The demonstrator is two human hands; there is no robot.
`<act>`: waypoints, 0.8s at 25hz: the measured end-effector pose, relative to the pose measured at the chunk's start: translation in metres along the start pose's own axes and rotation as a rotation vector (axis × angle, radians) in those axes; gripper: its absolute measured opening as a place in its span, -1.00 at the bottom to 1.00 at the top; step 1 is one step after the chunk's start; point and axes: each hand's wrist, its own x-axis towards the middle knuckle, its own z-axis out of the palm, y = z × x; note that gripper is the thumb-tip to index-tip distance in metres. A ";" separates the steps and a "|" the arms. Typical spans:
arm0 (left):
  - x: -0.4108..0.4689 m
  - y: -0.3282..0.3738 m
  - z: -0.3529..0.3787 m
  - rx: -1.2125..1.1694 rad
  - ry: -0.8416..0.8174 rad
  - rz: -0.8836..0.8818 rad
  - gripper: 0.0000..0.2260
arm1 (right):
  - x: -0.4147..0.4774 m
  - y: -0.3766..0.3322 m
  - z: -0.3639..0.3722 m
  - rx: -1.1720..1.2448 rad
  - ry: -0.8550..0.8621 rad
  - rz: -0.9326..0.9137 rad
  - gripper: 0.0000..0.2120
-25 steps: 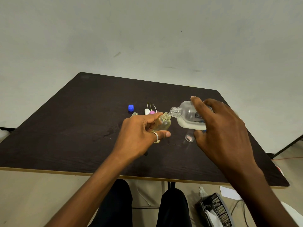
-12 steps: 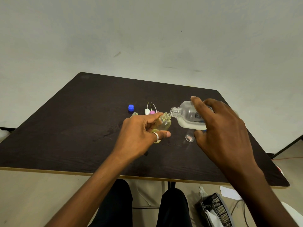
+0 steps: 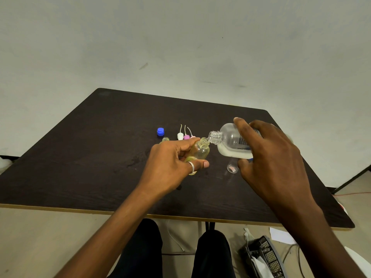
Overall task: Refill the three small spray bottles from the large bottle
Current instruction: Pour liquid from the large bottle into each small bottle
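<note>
Two bottles meeting: the large bottle (image 3: pixel 233 140) is tipped on its side, its open neck touching the open mouth of a small bottle (image 3: pixel 199 150) above the middle of the table (image 3: pixel 80 157).
Large bottle: clear plastic, with white liquid pooled along its lower side and a printed label partly covered by fingers.
Small bottle: clear, tilted toward the large one, with a yellowish tint at its base.
Right hand (image 3: pixel 269 157): wrapped around the body of the large bottle, thumb below and fingers over the top.
Left hand (image 3: pixel 172 163): closed around the small bottle, with a ring (image 3: pixel 191 167) on one finger.
Second small bottle (image 3: pixel 165 139): uncapped, just behind the left hand, mostly hidden.
Third small bottle (image 3: pixel 232 167): clear, lying on the table below the large bottle.
Spray tops (image 3: pixel 186 135): white and pink, with thin tubes, grouped behind the held bottle.
Blue cap (image 3: pixel 160 131): on the table to the left of the spray tops.
Floor: a dark mesh basket (image 3: pixel 265 257) sits under the table's near right corner.
</note>
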 end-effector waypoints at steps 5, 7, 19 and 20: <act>0.000 0.000 0.001 -0.009 0.001 0.006 -0.50 | 0.000 0.001 0.000 -0.006 -0.006 0.002 -0.22; -0.001 -0.001 0.001 -0.006 0.001 0.005 -0.50 | -0.001 0.000 0.000 -0.009 -0.005 0.001 -0.23; -0.001 0.001 0.001 -0.008 -0.002 0.010 -0.53 | -0.001 0.000 0.000 -0.018 -0.004 0.002 -0.22; -0.001 0.001 0.001 -0.010 -0.001 0.010 -0.53 | -0.001 0.000 0.000 -0.017 -0.006 0.002 -0.21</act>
